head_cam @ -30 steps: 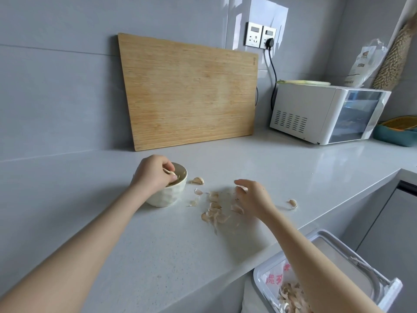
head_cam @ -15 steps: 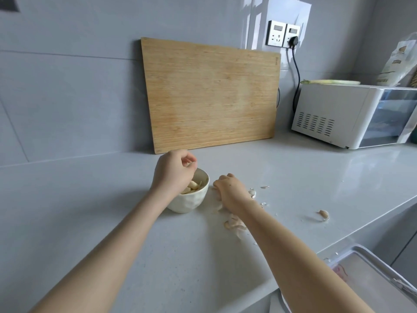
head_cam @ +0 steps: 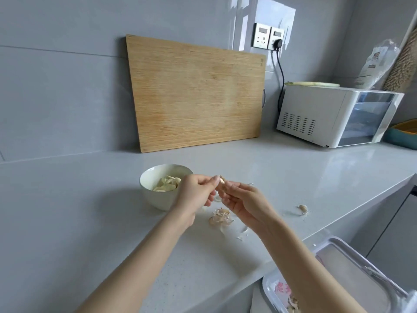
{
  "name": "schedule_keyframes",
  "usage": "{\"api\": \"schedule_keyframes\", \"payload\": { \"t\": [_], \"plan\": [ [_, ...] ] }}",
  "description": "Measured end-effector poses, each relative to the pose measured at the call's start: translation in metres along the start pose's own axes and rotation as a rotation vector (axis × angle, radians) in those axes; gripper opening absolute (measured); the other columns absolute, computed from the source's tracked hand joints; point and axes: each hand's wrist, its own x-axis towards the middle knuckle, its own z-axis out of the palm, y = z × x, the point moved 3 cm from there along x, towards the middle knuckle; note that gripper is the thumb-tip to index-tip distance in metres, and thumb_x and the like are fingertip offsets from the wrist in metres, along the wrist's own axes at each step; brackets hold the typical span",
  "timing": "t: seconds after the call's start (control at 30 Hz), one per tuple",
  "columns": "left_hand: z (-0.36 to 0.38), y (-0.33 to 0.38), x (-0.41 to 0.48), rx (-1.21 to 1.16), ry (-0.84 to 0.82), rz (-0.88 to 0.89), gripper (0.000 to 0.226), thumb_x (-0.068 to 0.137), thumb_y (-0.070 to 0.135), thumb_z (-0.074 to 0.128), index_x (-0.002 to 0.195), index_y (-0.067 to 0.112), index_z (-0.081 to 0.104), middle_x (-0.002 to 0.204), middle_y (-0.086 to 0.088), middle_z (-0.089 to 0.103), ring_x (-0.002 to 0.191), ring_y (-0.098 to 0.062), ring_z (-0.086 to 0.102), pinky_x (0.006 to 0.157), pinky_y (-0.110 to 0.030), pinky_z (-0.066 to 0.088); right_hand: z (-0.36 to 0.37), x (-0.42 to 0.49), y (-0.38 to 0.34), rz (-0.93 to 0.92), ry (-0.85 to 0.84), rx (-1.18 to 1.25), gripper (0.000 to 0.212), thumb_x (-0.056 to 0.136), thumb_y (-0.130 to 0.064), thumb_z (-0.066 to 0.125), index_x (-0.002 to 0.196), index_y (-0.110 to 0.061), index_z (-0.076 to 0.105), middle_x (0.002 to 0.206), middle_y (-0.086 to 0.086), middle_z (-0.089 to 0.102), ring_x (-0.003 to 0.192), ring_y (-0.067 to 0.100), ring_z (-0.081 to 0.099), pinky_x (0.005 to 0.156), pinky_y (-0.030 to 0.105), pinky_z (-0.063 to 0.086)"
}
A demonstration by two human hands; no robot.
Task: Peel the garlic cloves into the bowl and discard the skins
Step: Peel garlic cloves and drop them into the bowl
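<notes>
Grey countertop (head_cam: 90, 222) is seen running along a tiled wall, with a wooden cutting board (head_cam: 194, 93) leaned upright at the back and a white appliance (head_cam: 327, 116) to the right. A garlic clove (head_cam: 221, 180) is held above the counter, just right of the white bowl (head_cam: 155, 199), in which peeled cloves (head_cam: 168, 184) are already piled. Its tip is pinched by thumb and forefinger of the left hand (head_cam: 194, 195), while the fingers of the right hand (head_cam: 243, 202) are curled round its lower end, so both grips are closed on it. A heap of skins (head_cam: 220, 216) lies beneath the hands, a lone clove (head_cam: 302, 208) sits well apart to the right, and a lined bin (head_cam: 338, 279) is seen below the counter edge.

Since the clove is held outside the bowl's rim, it could be squeezed free and dropped on the counter. Papery skin stuck to fingertips could be carried into the bowl. The loose skins are light — if swept carelessly, some could be sent past the bin.
</notes>
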Motion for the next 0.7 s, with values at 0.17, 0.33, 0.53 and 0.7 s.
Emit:
{"api": "schedule_keyframes", "payload": {
  "t": [0.17, 0.33, 0.53, 0.7],
  "plan": [
    [0.017, -0.021, -0.006, -0.102, -0.044, -0.083, 0.011, 0.088, 0.021, 0.064, 0.079, 0.019, 0.069, 0.064, -0.002, 0.057, 0.050, -0.009, 0.046, 0.050, -0.019, 0.041, -0.007, -0.014, 0.016, -0.055, 0.053, -0.002, 0.010, 0.078, -0.012, 0.064, 0.073, -0.003, 0.065, 0.068, 0.009, 0.061, 0.063, 0.014, 0.062, 0.059, 0.019, 0.052],
    [0.019, -0.031, -0.010, -0.414, -0.104, -0.269, 0.012, 0.086, 0.015, 0.064, 0.081, 0.004, 0.064, 0.065, -0.004, 0.060, 0.055, -0.013, 0.048, 0.042, -0.016, 0.041, -0.009, -0.029, 0.016, -0.394, 0.178, -0.612, 0.014, 0.090, -0.013, 0.061, 0.082, -0.006, 0.070, 0.071, 0.007, 0.070, 0.062, 0.015, 0.063, 0.065, 0.028, 0.053],
    [0.013, -0.031, -0.010, -0.566, -0.172, -0.377, 0.016, 0.087, 0.009, 0.059, 0.073, 0.001, 0.060, 0.053, -0.006, 0.061, 0.045, -0.009, 0.057, 0.042, -0.014, 0.045, -0.002, -0.033, 0.021, -0.721, 0.157, -1.064, 0.022, 0.090, -0.008, 0.050, 0.093, -0.009, 0.071, 0.074, -0.005, 0.066, 0.067, 0.006, 0.059, 0.063, 0.015, 0.045],
    [0.011, -0.034, -0.011, -0.611, -0.231, -0.417, 0.018, 0.090, 0.007, 0.055, 0.072, 0.002, 0.057, 0.050, -0.005, 0.060, 0.043, -0.010, 0.059, 0.040, -0.015, 0.046, 0.005, -0.037, 0.024, -0.917, 0.165, -1.199, 0.025, 0.088, -0.013, 0.045, 0.090, -0.005, 0.069, 0.076, 0.005, 0.067, 0.063, 0.013, 0.058, 0.059, 0.024, 0.045]
  ]
}}
